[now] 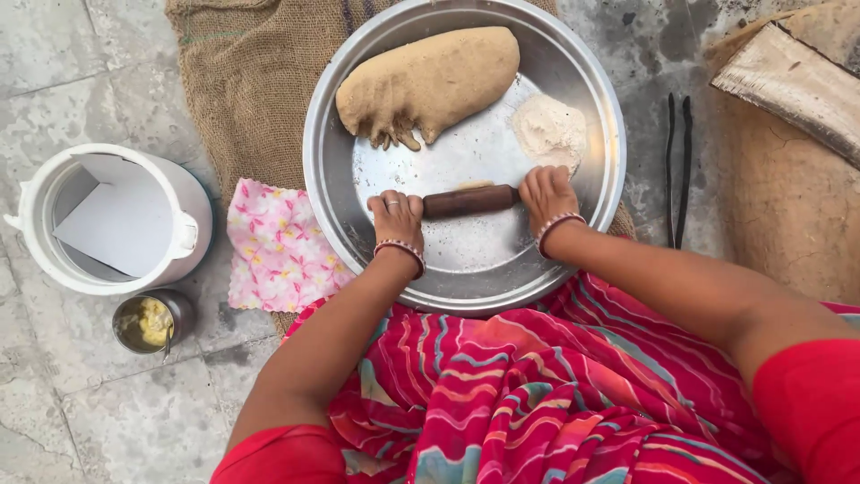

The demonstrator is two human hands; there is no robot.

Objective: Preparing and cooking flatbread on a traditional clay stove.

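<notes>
My left hand [396,215] and right hand [546,192] each press down on one end of a dark brown wooden rolling pin [469,201], fingers curled over its ends in a narrow grip. The pin lies across the middle of a wide round steel tray [466,260], over a small flat piece of pale dough [475,185]. At the tray's far side rests a large tan dough lump [428,82], with a small heap of flour [548,130] just beside it. The tray sits on brown burlap sacking [255,81]; a pink floral cloth [278,246] lies near my left wrist.
</notes>
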